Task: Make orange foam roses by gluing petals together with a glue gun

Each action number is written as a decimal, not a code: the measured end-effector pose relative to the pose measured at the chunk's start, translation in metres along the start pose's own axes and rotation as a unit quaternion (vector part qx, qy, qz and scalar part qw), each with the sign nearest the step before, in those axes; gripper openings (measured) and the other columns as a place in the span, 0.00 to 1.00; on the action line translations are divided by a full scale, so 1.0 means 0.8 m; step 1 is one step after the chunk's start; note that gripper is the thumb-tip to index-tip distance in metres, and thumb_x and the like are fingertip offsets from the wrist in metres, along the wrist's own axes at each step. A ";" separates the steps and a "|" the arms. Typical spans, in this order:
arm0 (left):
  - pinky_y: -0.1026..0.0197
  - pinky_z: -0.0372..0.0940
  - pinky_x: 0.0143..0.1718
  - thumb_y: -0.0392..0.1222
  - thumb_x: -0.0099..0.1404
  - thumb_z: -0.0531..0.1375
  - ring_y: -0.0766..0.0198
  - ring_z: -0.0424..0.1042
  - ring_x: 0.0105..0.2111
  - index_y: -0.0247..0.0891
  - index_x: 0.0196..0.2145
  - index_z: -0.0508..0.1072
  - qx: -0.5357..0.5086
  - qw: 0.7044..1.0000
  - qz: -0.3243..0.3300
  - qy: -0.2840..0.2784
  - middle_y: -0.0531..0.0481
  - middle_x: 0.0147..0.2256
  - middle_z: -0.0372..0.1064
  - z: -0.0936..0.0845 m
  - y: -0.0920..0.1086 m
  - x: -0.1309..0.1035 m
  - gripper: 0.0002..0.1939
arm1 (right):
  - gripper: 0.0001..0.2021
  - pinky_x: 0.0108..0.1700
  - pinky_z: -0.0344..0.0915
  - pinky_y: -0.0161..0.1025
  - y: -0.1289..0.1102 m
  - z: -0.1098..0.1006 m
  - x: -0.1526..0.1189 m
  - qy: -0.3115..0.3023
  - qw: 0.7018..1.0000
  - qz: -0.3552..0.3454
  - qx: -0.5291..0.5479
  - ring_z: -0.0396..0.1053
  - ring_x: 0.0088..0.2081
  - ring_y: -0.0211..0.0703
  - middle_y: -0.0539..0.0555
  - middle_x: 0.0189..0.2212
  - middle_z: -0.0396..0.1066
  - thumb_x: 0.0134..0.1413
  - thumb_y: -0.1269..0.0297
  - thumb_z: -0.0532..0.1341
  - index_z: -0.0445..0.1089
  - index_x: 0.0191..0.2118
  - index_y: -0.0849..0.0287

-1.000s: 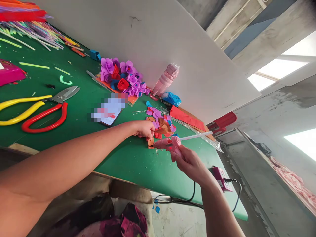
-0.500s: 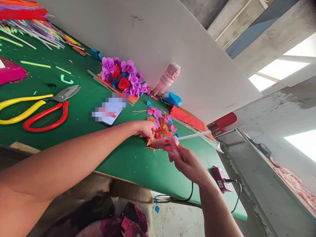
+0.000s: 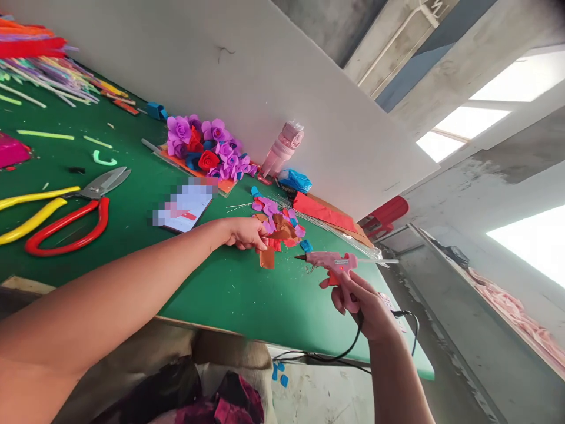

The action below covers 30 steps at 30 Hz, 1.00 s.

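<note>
My left hand (image 3: 247, 233) is closed in a pinch above the green table. A small orange-brown paper piece (image 3: 267, 258) hangs at its fingertips. Just beyond lies a loose pile of cut paper petals (image 3: 282, 225) in purple, brown, red and blue. My right hand (image 3: 359, 297) grips a pink hot glue gun (image 3: 331, 262) by its handle, a finger by the red trigger. The gun's dark nozzle points left toward the paper piece, apart from it. A clear glue stick (image 3: 377, 261) sticks out of its back, and a black cord runs down from the handle.
Finished purple, red and blue paper flowers (image 3: 209, 159) lie at the back beside a pink bottle (image 3: 282, 148). A phone (image 3: 185, 207) and large red-and-yellow-handled scissors (image 3: 90, 197) lie left. Red paper (image 3: 324, 213) and thin wires are behind the petals.
My right hand has drawn the glue gun away to the right, its nozzle leaving the brown paper piece. My left hand has shifted slightly left, and the whole view has turned a little.
</note>
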State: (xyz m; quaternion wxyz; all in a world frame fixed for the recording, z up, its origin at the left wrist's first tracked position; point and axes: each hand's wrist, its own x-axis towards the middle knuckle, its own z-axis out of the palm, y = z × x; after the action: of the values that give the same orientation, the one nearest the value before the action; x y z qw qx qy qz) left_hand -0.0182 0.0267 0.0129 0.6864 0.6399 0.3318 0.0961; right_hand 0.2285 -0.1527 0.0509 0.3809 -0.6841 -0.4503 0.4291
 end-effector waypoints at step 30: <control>0.66 0.49 0.21 0.57 0.54 0.60 0.73 0.52 0.18 0.35 0.33 0.70 0.010 0.953 0.204 0.224 0.56 0.24 0.63 -0.023 0.035 -0.017 0.20 | 0.12 0.31 0.65 0.36 -0.054 0.140 0.167 0.070 0.974 -0.165 0.137 0.70 0.27 0.41 0.52 0.23 0.74 0.42 0.59 0.61 0.77 0.28 0.62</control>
State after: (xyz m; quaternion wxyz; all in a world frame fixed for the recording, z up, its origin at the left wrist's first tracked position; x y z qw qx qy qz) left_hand -0.0313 0.0385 0.0446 0.5540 0.6626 0.3407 0.3715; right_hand 0.1420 0.0013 0.0193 0.5675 -0.5695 -0.4662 0.3691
